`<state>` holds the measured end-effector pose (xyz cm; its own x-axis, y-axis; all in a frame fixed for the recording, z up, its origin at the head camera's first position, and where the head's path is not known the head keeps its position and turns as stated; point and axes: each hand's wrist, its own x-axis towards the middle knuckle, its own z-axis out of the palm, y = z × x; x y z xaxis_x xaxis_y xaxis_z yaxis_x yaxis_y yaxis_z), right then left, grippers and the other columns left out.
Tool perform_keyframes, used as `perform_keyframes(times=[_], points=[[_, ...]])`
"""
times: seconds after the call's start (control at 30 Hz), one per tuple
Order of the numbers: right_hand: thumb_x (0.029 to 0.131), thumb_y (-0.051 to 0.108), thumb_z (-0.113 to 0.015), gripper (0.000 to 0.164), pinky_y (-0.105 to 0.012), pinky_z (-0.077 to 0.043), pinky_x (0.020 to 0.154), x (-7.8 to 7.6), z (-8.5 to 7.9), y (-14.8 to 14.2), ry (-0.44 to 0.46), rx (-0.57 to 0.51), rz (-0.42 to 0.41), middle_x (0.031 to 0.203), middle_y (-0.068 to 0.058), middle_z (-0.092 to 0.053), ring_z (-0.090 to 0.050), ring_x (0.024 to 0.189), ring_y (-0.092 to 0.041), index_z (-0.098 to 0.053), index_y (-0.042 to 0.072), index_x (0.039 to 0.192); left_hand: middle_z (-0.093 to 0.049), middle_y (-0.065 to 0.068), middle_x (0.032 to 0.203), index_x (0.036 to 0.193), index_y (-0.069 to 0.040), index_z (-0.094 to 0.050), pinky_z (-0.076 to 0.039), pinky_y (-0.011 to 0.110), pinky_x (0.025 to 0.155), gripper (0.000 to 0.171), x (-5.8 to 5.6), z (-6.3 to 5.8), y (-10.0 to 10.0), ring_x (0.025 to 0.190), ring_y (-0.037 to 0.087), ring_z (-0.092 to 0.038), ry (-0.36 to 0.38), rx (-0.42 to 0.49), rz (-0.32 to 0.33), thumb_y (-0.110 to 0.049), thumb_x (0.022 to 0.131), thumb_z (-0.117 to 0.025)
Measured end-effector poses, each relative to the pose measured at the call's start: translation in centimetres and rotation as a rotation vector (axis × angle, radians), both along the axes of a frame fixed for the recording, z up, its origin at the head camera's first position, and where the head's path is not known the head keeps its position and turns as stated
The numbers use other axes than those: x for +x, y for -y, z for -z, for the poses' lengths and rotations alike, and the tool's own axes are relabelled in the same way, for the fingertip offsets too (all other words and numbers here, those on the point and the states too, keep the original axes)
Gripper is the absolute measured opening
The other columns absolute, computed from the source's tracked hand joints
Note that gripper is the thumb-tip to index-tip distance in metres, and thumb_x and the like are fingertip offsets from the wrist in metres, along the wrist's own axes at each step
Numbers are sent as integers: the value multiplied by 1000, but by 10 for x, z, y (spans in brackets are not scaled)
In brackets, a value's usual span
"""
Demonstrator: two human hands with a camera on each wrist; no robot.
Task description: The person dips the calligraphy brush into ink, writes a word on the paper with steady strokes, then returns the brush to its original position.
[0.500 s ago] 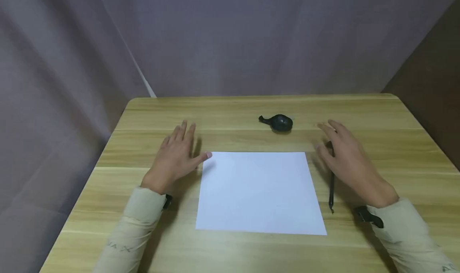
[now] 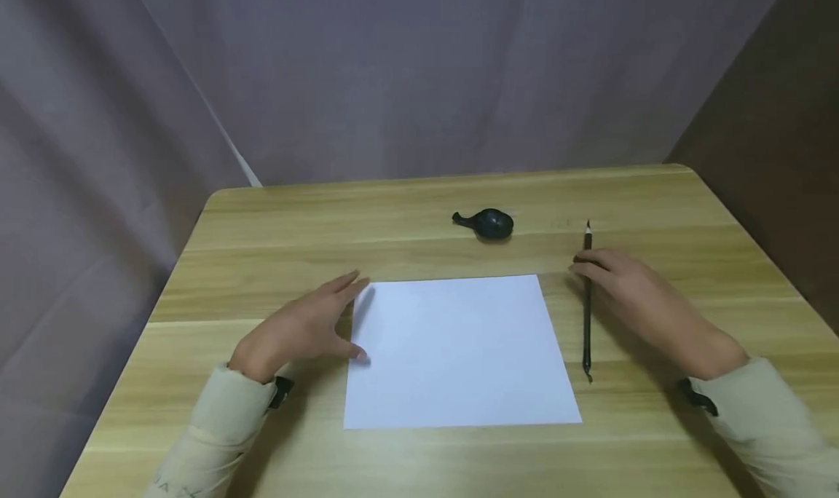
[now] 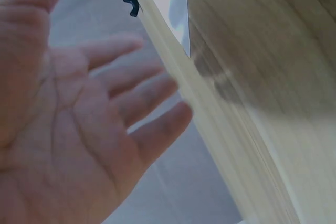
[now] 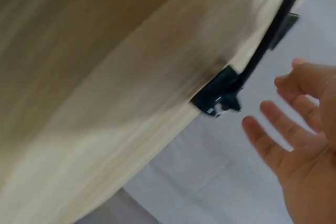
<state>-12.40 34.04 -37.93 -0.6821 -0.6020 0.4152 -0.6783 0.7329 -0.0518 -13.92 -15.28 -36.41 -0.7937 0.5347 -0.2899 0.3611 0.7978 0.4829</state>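
We note left hand (image 2: pixel 298 332), fingers apart, at left edge of white rectangular paper sheet (image 2: pixel 459 352). Right hand (image 2: pixel 649 305) nearer the slim black paintbrush (image 2: pixel 587 323), its shaft at those fingertips; pinched or not, we cannot tell. Axis near-to-far, right half of wood-grain counter (image 2: pixel 419 461).

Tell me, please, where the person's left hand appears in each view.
Head: the left hand is left of centre, at the paper's left edge.
Left wrist: it fills much of the left half.
Right wrist: not in it; that is the right hand.
Shared landmark: the wooden table.
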Motion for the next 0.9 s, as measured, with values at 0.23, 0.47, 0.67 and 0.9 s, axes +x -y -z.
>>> perform_keyframes(times=[0.23, 0.47, 0.67, 0.9], points=[[73, -15, -81, 59, -61, -55, 93, 5, -3, -12, 5, 220, -60, 133, -21, -64, -63, 119, -45, -68, 2, 127, -14, 11, 177, 169, -11, -26, -30, 53, 126, 128, 6, 7, -2, 162, 34, -15, 82, -67, 66, -44, 69, -99], [68, -20, -83, 65, -59, -56, 93, 6, -3, -12, -54, 384, -86, 130, -20, -64, -61, 118, -42, -65, 2, 127, -5, 19, 177, 169, -4, -17, -15, 57, 129, 138, 12, 11, -6, 163, 41, -4, 72, -114, 109, -41, 66, -101], [67, -17, -83, 63, -55, -57, 84, 5, 3, -15, -97, 412, -103, 128, -19, -64, -61, 116, -39, -65, 2, 124, -4, 22, 176, 168, 0, -15, -14, 59, 129, 139, 13, 10, -11, 162, 43, -3, 80, -135, 111, -38, 66, -101], [69, -13, -82, 56, -50, -55, 74, -2, 5, -17, -147, 466, -157, 122, -17, -66, -62, 112, -35, -67, 2, 121, -2, 23, 175, 168, 2, -14, -13, 60, 129, 140, 11, 6, -17, 162, 42, -1, 104, -154, 84, -33, 65, -103]])
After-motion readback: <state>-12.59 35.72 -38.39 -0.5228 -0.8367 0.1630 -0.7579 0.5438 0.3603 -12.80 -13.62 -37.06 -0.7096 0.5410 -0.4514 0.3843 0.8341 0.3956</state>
